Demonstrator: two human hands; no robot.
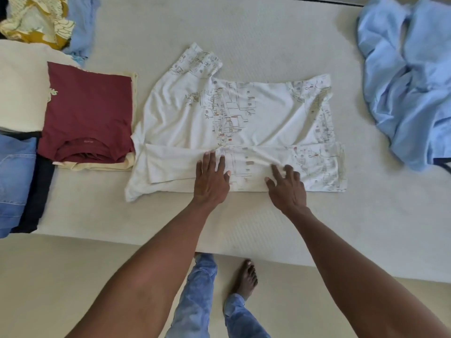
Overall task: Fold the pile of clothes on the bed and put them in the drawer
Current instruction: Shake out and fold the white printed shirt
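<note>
Bed: cream mattress with a ribbed cover, filling most of the view; near edge runs across the lower part, far edge partly cut off at the top.

Light blue garment: large, crumpled, unfolded, at the right of the bed; runs out of view on the right, so its kind cannot be told.

White printed T-shirt: the item in hand, spread at the middle of the bed. The near long edge is turned over into a band, one sleeve juts out at the far left. Fine line print, too small to read.

Folded stack, left: maroon T-shirt on top of a pale yellow garment, just beside the white shirt. Further left a cream piece, denim and something dark, all cropped by the frame.

Unfolded heap, top left corner: mustard-and-cream patterned cloth with another light blue piece beside it; both cut off.

Left hand: flat, fingers straight, pressing the turned band.

Right hand: spread, fingers slightly bent, fingertips resting on the same band; grips nothing that I can see.

Step, as I judge it: smoothing the first lengthwise fold. The next move likely calls for bringing the far edge and sleeve inward, then folding across to match the stack.

Not seen: the drawer. The person's jeans and a bare foot show below the bed edge.
</note>
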